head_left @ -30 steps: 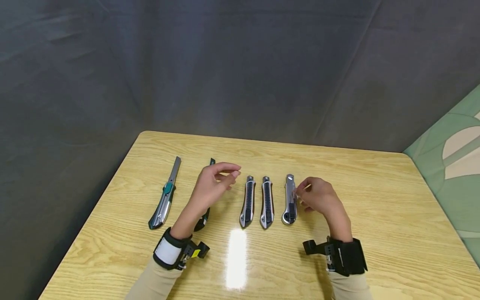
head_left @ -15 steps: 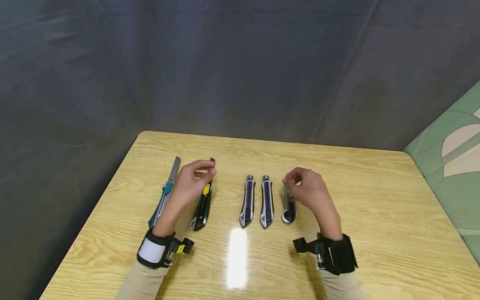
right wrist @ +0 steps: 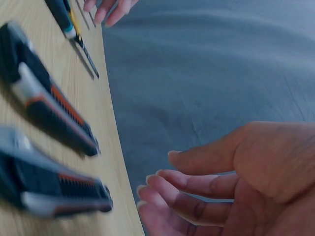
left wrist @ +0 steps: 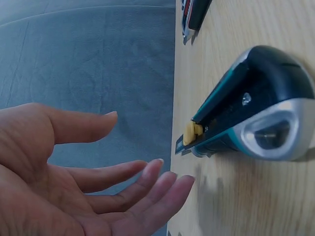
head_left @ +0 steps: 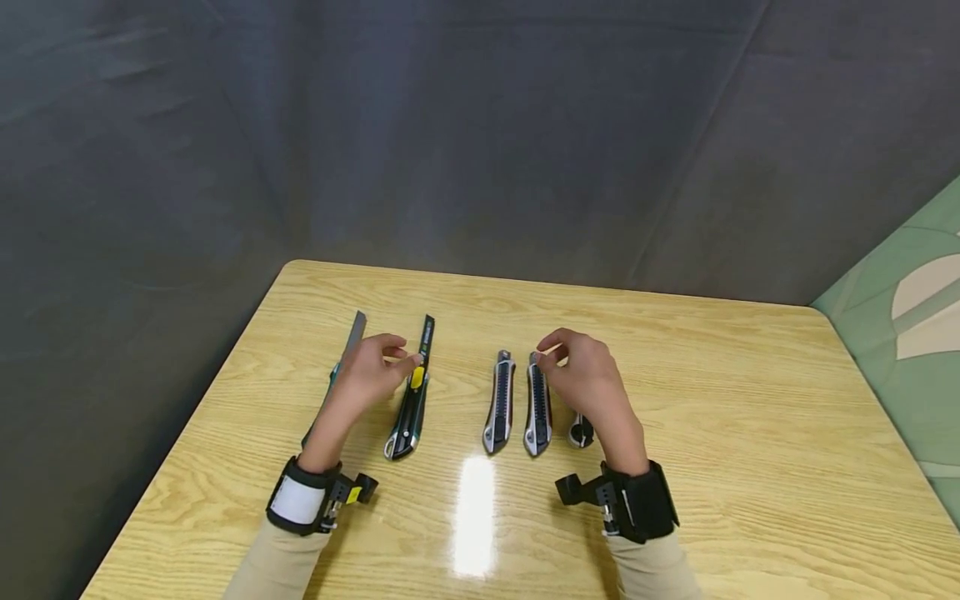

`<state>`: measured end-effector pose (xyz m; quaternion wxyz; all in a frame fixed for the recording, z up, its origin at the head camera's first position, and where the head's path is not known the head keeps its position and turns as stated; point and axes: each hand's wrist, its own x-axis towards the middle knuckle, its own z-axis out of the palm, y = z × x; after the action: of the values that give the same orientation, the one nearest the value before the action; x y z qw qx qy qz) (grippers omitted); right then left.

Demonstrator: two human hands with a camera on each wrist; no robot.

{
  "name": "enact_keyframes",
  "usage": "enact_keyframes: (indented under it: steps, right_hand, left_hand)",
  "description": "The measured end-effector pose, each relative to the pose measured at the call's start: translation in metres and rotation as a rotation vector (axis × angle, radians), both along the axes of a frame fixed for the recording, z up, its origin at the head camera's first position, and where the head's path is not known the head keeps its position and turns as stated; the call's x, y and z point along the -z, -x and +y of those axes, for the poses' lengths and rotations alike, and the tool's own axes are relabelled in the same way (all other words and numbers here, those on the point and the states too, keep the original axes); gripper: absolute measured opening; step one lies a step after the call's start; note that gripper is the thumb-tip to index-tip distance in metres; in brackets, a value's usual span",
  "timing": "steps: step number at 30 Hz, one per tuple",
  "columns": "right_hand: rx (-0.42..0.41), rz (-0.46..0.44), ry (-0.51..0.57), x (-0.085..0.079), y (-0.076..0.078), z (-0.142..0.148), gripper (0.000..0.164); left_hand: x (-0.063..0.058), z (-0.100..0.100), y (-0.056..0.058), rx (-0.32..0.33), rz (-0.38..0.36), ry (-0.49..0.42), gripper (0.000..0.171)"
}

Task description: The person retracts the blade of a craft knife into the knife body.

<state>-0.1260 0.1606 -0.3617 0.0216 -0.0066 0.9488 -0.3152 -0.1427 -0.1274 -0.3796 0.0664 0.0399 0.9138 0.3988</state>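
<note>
Five-odd box cutters aside, several utility knives lie in a row on the wooden table. My left hand (head_left: 367,373) is held over the gap between a grey-and-teal utility knife (head_left: 357,328), partly covered by that hand and arm, and a black one with a yellow slider (head_left: 411,412). Its fingers are loosely bent and empty in the left wrist view. My right hand (head_left: 587,377) hovers at the top end of the right one of two matching silver-and-black utility knives (head_left: 537,412); its twin (head_left: 499,408) lies just left. The right fingers hold nothing. A silver utility knife (head_left: 581,432) is mostly hidden beneath the right hand.
The light wooden table (head_left: 750,417) ends at a dark grey curtain (head_left: 525,150) behind. A green patterned cloth (head_left: 922,333) borders its right side. Each wrist wears a black strap with a small camera (head_left: 637,504).
My right hand has moved left from beside the silver utility knife to over the matching pair. My left hand has shifted left, uncovering the yellow-slider utility knife.
</note>
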Motion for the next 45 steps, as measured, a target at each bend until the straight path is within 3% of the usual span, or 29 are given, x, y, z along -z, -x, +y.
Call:
enact_keyframes:
  steps: [5,14,22,27,32,40,45]
  right_hand:
    - [-0.026,-0.009,0.022,0.0,0.004,-0.019,0.023]
    - [-0.045,-0.022,0.048,0.005,0.009,-0.052,0.021]
    - [-0.055,-0.018,0.046,0.008,0.013,-0.072,0.019]
    - [-0.061,-0.016,0.033,0.011,0.016,-0.079,0.017]
    - [-0.062,-0.028,0.028,0.015,0.019,-0.084,0.017]
    - [-0.086,-0.03,0.056,0.019,0.021,-0.089,0.017]
    - [-0.122,-0.046,0.074,0.024,0.022,-0.092,0.018]
  left_hand:
    - [0.003,-0.002,-0.003,0.008,-0.053,0.039,0.054]
    - [0.008,-0.003,-0.012,0.001,-0.17,-0.025,0.051]
    - [0.012,0.004,-0.018,0.002,-0.198,0.137,0.054]
    - [0.015,0.013,-0.02,0.015,-0.159,0.178,0.037]
    - [0.017,0.021,-0.023,0.015,-0.089,0.224,0.053]
    - [0.019,0.03,-0.026,-0.031,-0.109,0.313,0.034]
    - [0.023,0.033,-0.024,-0.053,-0.078,0.294,0.029]
